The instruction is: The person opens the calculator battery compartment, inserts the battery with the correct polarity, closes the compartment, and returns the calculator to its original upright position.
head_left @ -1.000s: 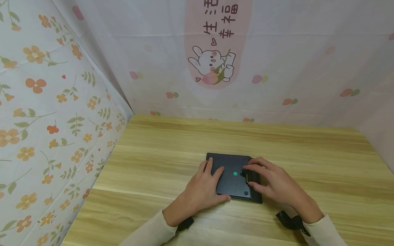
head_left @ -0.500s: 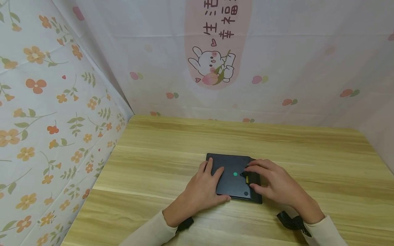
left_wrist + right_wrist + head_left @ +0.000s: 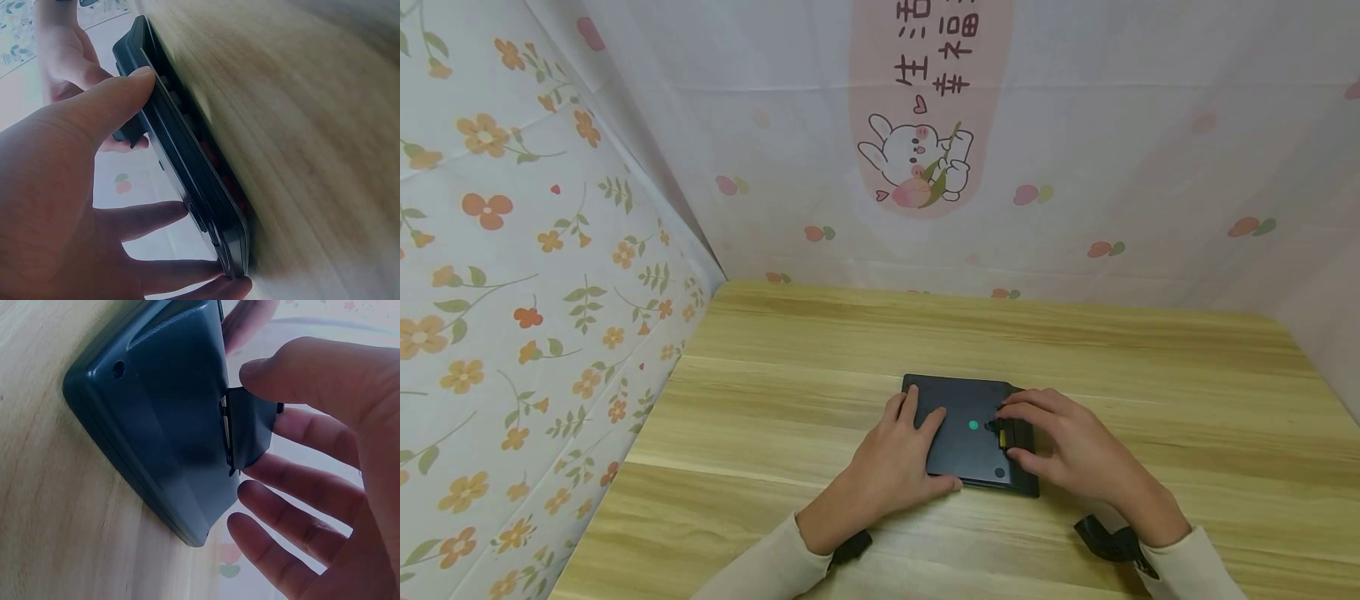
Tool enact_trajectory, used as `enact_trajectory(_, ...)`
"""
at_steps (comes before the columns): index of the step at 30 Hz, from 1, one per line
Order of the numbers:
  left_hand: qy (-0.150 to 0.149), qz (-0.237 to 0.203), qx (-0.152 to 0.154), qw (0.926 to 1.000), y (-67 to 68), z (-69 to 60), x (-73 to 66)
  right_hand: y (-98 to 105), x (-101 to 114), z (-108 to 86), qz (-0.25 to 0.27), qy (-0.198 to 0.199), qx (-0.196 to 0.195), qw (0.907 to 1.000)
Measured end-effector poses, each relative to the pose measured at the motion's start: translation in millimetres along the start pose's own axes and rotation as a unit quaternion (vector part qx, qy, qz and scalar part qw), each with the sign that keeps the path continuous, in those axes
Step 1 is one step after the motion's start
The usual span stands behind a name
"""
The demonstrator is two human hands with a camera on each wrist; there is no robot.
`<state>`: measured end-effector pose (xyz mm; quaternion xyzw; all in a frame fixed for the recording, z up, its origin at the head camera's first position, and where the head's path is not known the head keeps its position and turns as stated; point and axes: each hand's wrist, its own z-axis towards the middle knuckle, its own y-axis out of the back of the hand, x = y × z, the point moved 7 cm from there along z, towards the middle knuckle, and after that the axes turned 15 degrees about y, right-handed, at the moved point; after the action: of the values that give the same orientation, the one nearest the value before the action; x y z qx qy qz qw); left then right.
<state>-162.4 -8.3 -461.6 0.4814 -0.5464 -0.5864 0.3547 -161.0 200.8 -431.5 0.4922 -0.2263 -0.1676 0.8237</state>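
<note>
A dark blue-black calculator (image 3: 958, 400) lies face down on the wooden table, its back bearing a round green sticker (image 3: 973, 425). In the left wrist view its keys, some red, show along the underside. My left hand (image 3: 891, 458) holds the calculator's left part, with the thumb (image 3: 134, 84) on the near edge and spread fingers on the back and left edge. My right hand (image 3: 1075, 442) pinches a small black battery cover (image 3: 253, 425) between thumb and fingers. The cover stands raised from the calculator's back. Something yellow (image 3: 1002, 439) shows beside it in the head view, too small to identify.
The wood-grain table (image 3: 790, 400) extends around the calculator. A patterned cloth (image 3: 1075, 150) hangs behind it and a floral one (image 3: 535, 333) on the left. Black wrist mounts (image 3: 1108, 542) sit below both hands, near the light sleeves.
My right hand has shifted slightly nearer and to the right. The cover's tilt has varied a little, and the yellow part shows more plainly than a second ago. My left hand and the calculator have stayed put.
</note>
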Motion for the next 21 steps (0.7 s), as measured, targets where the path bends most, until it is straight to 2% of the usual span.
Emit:
enact_trajectory(7, -0.002, 0.004, 0.000, 1.0000, -1.5, 0.1, -0.3, -1.3, 0.6, 0.0, 0.004, 0.001, -0.001, 1.0000)
enact_trajectory(15, -0.002, 0.006, 0.001, 1.0000, -1.2, 0.1, -0.6, -1.1, -0.4, -0.2, 0.006, -0.029, 0.002, 0.9996)
enact_trajectory(21, -0.002, 0.001, 0.000, 1.0000, -1.1, 0.5, -0.1, -1.9, -1.1, 0.4, 0.000, -0.027, -0.005, 0.9996)
